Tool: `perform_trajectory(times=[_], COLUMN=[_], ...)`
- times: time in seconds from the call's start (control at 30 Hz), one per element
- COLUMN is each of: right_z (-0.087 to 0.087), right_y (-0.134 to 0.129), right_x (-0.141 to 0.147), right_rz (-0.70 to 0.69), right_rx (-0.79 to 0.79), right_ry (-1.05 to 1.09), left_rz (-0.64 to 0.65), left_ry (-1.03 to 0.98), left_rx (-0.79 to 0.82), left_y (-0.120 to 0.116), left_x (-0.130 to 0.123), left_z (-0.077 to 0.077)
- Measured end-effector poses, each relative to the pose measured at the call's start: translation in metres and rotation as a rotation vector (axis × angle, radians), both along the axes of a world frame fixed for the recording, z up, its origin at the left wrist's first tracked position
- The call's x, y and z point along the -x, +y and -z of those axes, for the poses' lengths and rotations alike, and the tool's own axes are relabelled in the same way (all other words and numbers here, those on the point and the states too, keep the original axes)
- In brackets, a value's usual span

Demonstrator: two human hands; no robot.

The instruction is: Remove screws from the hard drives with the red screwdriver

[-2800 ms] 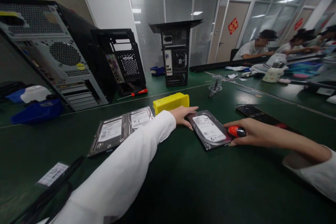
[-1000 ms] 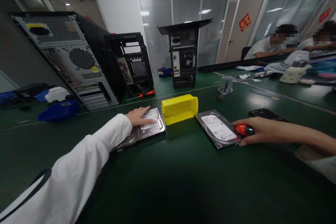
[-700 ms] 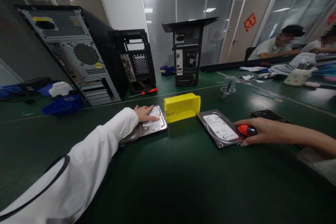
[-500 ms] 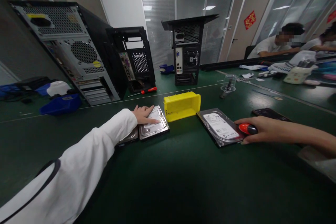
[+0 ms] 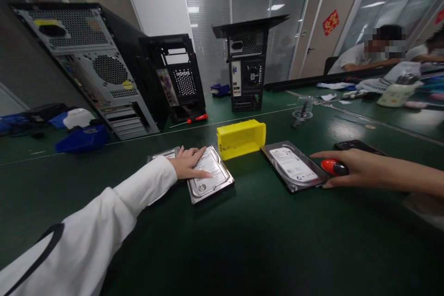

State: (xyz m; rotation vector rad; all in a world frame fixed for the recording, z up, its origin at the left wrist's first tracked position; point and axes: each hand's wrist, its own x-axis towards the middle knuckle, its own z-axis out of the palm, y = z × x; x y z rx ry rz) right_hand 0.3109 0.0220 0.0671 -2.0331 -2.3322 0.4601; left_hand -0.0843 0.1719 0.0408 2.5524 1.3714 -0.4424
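My left hand (image 5: pixel 189 165) lies with fingers spread on a silver hard drive (image 5: pixel 217 182), which sits askew on the green table. Partly under my wrist and sleeve is a second hard drive (image 5: pixel 163 153). To the right, a third hard drive (image 5: pixel 291 166) lies label up. At its right edge is my right hand (image 5: pixel 350 169), its palm around a red-and-black screwdriver handle (image 5: pixel 333 167). The thumb is by the drive's near corner and the index finger stretches along its far side. The tool's shaft is hidden.
Between the drives a yellow bin (image 5: pixel 242 139) lies on its side. Behind stand several computer cases, one of them large (image 5: pixel 93 64), and a red screwdriver (image 5: pixel 197 119). A clear plastic piece (image 5: pixel 303 108) and a dark flat object (image 5: pixel 359 145) are at right; a co-worker (image 5: pixel 374 51) sits beyond.
The drive under my left hand has slid toward me and rightward, turning a little. The drive beneath my sleeve shows more. My right hand has shifted slightly right, its fingers further apart.
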Motion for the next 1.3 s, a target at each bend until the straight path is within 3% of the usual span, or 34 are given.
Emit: perform_trajectory(times=[0.13, 0.3, 0.43, 0.63, 0.77, 1.07, 1.3], right_z=[0.001, 0.008, 0.011, 0.014, 0.016, 0.033, 0.028], right_y=[-0.017, -0.046, -0.049, -0.027, -0.026, -0.07, -0.09], right_x=[0.042, 0.117, 0.148, 0.152, 0.152, 0.143, 0.138], right_rz=[-0.048, -0.228, -0.278, -0.274, -0.291, -0.251, -0.228], right_rx=[0.035, 0.138, 0.136, 0.07, 0.056, -0.004, -0.066], right_ry=[-0.012, 0.041, 0.04, 0.031, 0.051, 0.125, 0.129], left_rz=[0.05, 0.108, 0.099, 0.07, 0.061, 0.092, 0.126], left_ry=[-0.048, -0.094, -0.154, -0.267, -0.312, -0.383, -0.43], left_rx=[0.002, 0.04, 0.064, 0.072, 0.089, 0.23, 0.34], left_y=[-0.027, -0.06, -0.071, -0.074, -0.08, -0.115, -0.128], left_x=[-0.005, -0.012, -0.006, 0.004, 0.004, -0.016, -0.029], left_z=[-0.005, -0.011, -0.008, 0.002, 0.004, -0.003, -0.009])
